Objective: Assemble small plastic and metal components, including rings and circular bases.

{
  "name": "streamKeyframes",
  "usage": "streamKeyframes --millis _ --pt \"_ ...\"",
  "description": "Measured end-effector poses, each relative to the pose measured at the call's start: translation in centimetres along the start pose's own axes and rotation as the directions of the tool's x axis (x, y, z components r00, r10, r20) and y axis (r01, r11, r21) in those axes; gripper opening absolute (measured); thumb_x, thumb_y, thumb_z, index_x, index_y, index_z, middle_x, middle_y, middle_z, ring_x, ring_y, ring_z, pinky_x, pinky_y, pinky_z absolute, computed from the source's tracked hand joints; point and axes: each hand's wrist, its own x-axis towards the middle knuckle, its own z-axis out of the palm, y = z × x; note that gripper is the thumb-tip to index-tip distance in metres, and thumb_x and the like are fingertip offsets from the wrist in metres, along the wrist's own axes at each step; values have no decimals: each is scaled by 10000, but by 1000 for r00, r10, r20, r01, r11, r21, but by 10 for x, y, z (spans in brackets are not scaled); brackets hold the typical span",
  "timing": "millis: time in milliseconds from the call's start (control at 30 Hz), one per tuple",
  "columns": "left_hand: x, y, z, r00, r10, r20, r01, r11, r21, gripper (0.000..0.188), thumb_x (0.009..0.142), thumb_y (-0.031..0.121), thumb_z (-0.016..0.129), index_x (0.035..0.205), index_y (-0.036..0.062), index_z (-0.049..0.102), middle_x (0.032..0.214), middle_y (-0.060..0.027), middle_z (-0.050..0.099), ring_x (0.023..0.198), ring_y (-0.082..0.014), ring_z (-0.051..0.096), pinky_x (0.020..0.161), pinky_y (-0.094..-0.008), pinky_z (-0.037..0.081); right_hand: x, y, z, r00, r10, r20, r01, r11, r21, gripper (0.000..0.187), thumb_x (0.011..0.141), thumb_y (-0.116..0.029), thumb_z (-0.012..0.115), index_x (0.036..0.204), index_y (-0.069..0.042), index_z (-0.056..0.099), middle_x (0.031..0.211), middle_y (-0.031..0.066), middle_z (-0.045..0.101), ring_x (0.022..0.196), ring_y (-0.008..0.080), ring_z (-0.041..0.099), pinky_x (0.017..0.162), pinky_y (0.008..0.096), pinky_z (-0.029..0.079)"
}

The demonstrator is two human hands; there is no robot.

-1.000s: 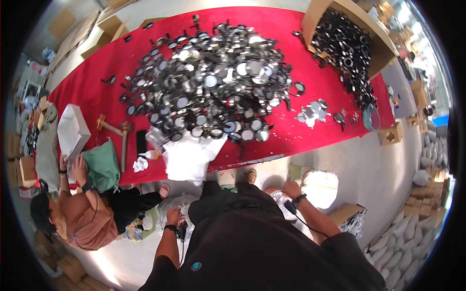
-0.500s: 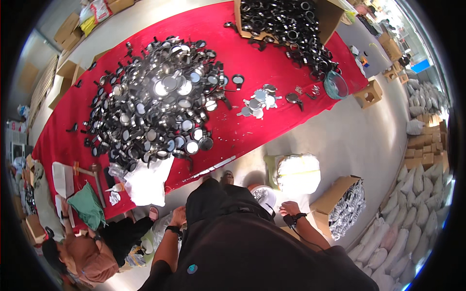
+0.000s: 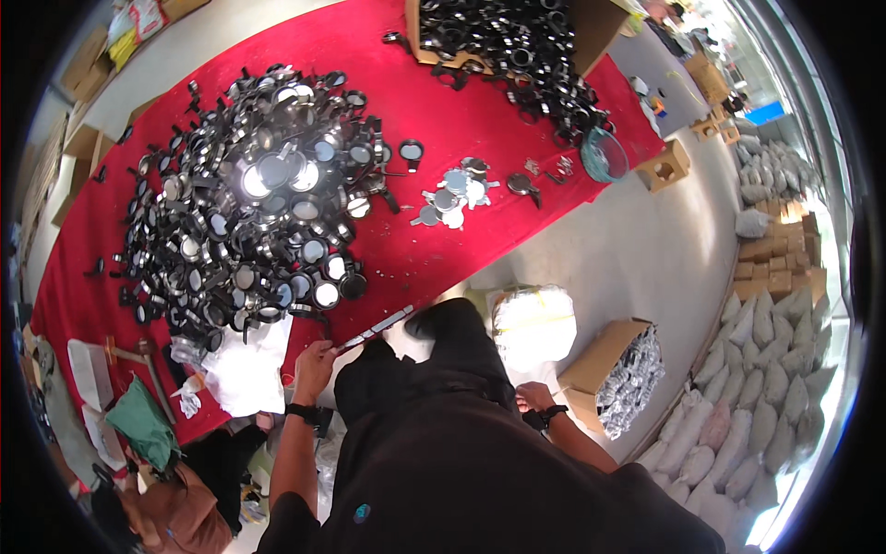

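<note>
While my left hand (image 3: 314, 358) keeps a closed grip on one end of a thin grey strip (image 3: 374, 328) at the edge of the red cloth (image 3: 406, 111), my right hand (image 3: 535, 397) hangs low beside my leg; whether it holds anything, I cannot tell. Beyond lies a large heap of black round mirrors (image 3: 249, 212), with a few loose discs (image 3: 452, 198) apart. Judged: most remains unsorted.

An open brown carton (image 3: 604, 355) stands on the floor at the right, full of shiny clear bags. Just beside it on the left is a white plastic sack (image 3: 533, 319). A big open cardboard box (image 3: 517, 28) with black rings lies at the top of the red cloth. Flat cartons (image 3: 766, 249) and many white sacks (image 3: 766, 388) are along the right wall.
</note>
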Motion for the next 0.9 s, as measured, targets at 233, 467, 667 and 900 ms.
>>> streamKeyframes --millis 233,467,667,900 --pt "41 98 44 1000 10 6 -10 1000 -13 343 979 197 777 1245 -19 770 1149 -215 803 1068 -379 784 952 -455 611 91 -72 -101 761 -637 120 488 441 -754 238 1018 -182 659 941 13 772 842 78 759 692 190 745 606 347 616" --pt "83 160 154 961 112 -252 -88 991 105 464 990 295 749 1335 -13 716 1308 -240 733 1281 -419 670 1114 -519 526 214 -289 -176 556 -828 77 564 308 -766 476 957 -285 790 1254 82 727 1039 254 759 1015 410 720 951 508 572" --pt "111 186 260 836 -121 -535 288 927 241 871 991 521 758 1648 24 476 1731 -283 394 1625 -463 356 1351 -546 301 275 -437 -193 379 -862 336 633 -23 -774 846 914 -390 879 1529 80 538 1511 298 587 1447 463 528 1241 537 413" --pt "131 179 312 783 -95 -615 416 815 404 970 989 660 674 1678 27 423 1772 -284 301 1658 -480 259 1369 -597 210 290 -476 -183 319 -805 500 838 -8 -546 894 967 -437 832 1602 76 467 1587 288 542 1476 443 528 1243 520 415"
